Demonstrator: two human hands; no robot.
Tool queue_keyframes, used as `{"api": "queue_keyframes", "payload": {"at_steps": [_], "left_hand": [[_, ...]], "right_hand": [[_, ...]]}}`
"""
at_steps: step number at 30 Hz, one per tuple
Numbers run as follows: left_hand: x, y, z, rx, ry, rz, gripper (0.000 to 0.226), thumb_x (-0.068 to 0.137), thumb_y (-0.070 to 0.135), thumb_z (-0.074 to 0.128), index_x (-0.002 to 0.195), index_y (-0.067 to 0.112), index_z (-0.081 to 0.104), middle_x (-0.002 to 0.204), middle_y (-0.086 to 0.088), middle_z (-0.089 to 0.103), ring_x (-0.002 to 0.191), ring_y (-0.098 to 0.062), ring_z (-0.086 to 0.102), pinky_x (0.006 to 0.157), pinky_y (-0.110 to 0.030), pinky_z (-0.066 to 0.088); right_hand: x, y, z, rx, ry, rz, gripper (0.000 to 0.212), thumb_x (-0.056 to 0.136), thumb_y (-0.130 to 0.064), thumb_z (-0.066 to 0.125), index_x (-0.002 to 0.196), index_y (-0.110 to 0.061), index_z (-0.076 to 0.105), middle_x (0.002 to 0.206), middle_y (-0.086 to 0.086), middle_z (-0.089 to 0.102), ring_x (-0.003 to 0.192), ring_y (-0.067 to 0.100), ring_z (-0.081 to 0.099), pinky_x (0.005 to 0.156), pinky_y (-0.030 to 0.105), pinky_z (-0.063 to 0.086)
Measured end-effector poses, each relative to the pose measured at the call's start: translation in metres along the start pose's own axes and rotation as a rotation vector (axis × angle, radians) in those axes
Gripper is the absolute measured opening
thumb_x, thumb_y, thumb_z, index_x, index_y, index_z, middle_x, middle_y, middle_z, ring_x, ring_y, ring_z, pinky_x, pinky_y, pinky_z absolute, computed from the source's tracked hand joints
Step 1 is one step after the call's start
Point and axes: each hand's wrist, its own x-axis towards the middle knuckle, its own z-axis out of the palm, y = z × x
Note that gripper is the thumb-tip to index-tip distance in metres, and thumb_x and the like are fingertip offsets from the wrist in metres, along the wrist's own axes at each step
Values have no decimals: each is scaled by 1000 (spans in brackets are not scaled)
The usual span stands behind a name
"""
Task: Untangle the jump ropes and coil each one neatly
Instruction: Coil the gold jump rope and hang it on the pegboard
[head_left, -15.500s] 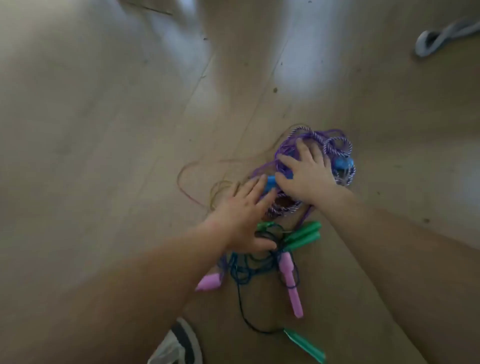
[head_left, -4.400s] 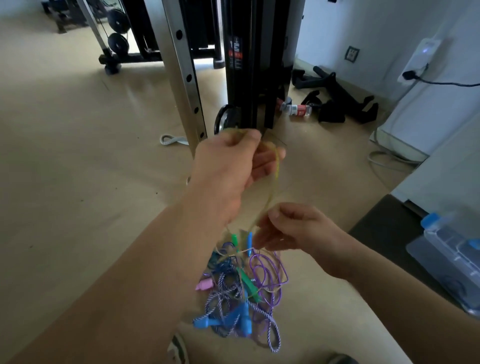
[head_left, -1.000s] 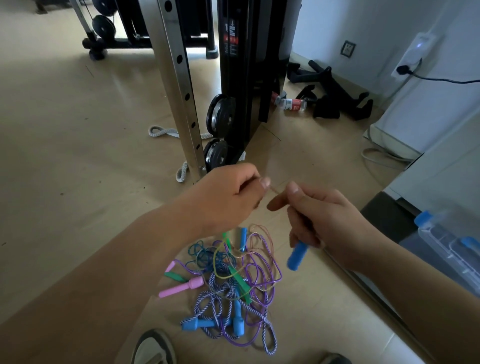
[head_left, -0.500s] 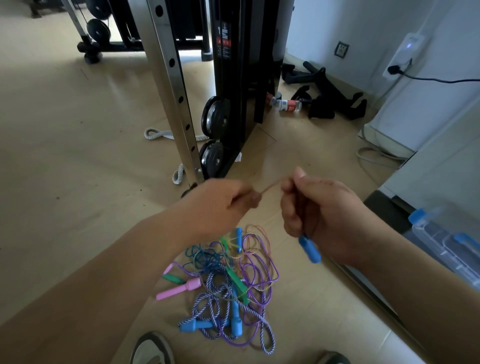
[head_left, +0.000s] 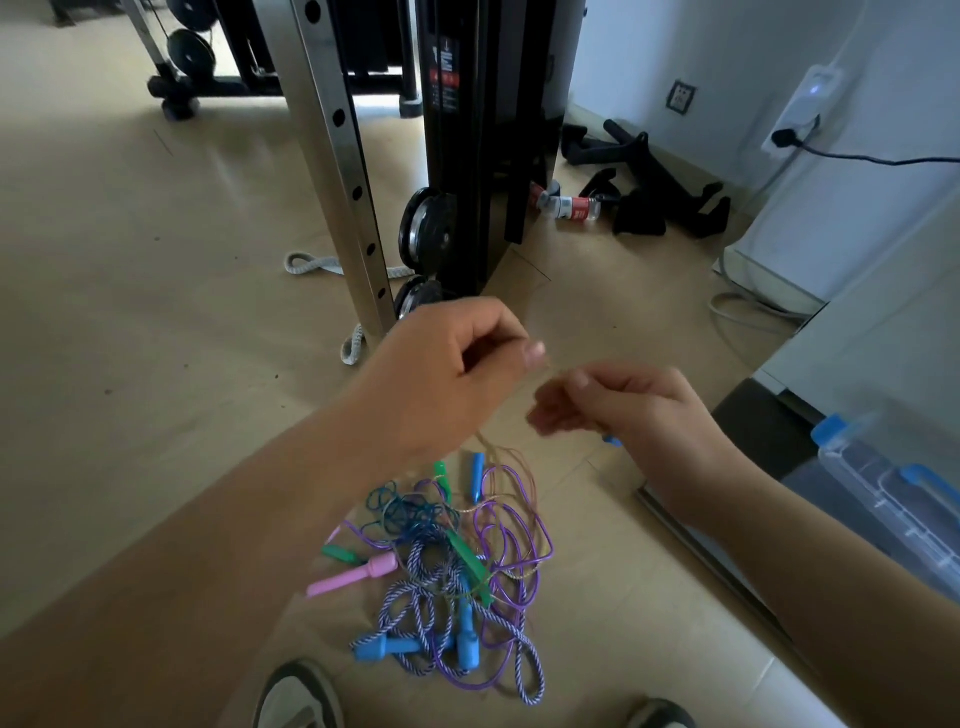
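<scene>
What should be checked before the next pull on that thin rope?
1. Left hand pinches the thin rope: ok.
2. Right hand grips the blue handle: ok, only its tip shows.
3. Thin rope free of the pile: not ok, it runs down into the tangle.
4. Other ropes separated: not ok, purple rope and striped rope overlap.
5. Any rope coiled: not ok, none yet.
6. Shoe off the ropes: ok.
</scene>
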Motion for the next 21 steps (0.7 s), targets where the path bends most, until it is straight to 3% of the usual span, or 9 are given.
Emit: {"api": "queue_keyframes", "payload": {"at_steps": [3, 7, 9, 12, 14, 16, 18, 20, 21], "left_hand": [[5, -12, -2, 99, 92, -7, 17, 98, 34, 65, 85, 25, 68, 63, -6, 59, 52, -8, 51, 52, -25, 44], [6, -30, 5, 57, -55, -190, 27, 105, 38, 51, 85, 26, 64, 53, 8, 47, 51, -10, 49, 48, -25, 50], [2, -32, 14, 172, -211, -267, 31, 107, 36, 45, 81, 27, 59, 57, 9, 48, 56, -9, 51, 52, -19, 46], [-7, -23, 28, 248, -420, -303, 26, 108, 34, 44, 98, 24, 66, 74, 10, 56, 68, -3, 58, 64, -16, 44], [-14, -15, 37, 323, -544, -249, 30, 107, 40, 43, 95, 24, 64, 79, 6, 58, 79, -16, 60, 74, -28, 47], [-19, -6, 44, 376, -625, -181, 35, 104, 45, 47, 85, 18, 61, 74, 2, 56, 73, -19, 56, 68, -31, 44], [-19, 3, 42, 337, -623, -153, 33, 100, 44, 56, 88, 14, 65, 68, 2, 55, 61, -13, 51, 58, -28, 39], [-13, 4, 32, 251, -478, -91, 25, 98, 37, 63, 86, 15, 66, 62, 1, 53, 53, -7, 45, 53, -24, 36], [-9, 2, 25, 202, -366, -46, 21, 97, 34, 65, 85, 17, 67, 61, 0, 55, 51, -6, 45, 51, -23, 37]], "right_hand": [[-1, -3, 3, 59, -170, 39, 26, 102, -12, 54, 92, -2, 76, 80, 16, 76, 71, 25, 69, 67, 25, 54], [-2, -7, 10, 389, -256, 71, 22, 94, -21, 59, 87, -8, 76, 79, 17, 71, 61, 24, 67, 57, 28, 55], [0, -10, 11, 576, -223, 76, 24, 94, -19, 55, 89, -6, 74, 88, 21, 73, 73, 29, 73, 65, 34, 61], [3, -6, 10, 680, -111, 89, 27, 94, -19, 54, 100, 2, 69, 109, 28, 73, 102, 38, 74, 86, 39, 63], [7, 4, 8, 598, -4, 98, 28, 97, -17, 56, 109, 5, 67, 113, 24, 74, 110, 37, 72, 97, 43, 59], [8, 12, 6, 290, 111, 55, 23, 100, -18, 62, 111, -2, 73, 108, 15, 77, 107, 30, 74, 100, 47, 56], [5, 15, 5, -100, 158, -20, 25, 99, -28, 67, 103, -6, 76, 92, 11, 77, 85, 22, 74, 87, 46, 59], [2, 13, 7, -327, 118, -92, 32, 101, -30, 61, 90, -1, 71, 65, 9, 63, 57, 15, 53, 61, 32, 48], [0, 9, 9, -351, 95, -94, 31, 102, -27, 57, 85, -5, 72, 59, 0, 60, 53, 11, 49, 58, 27, 44]]}}
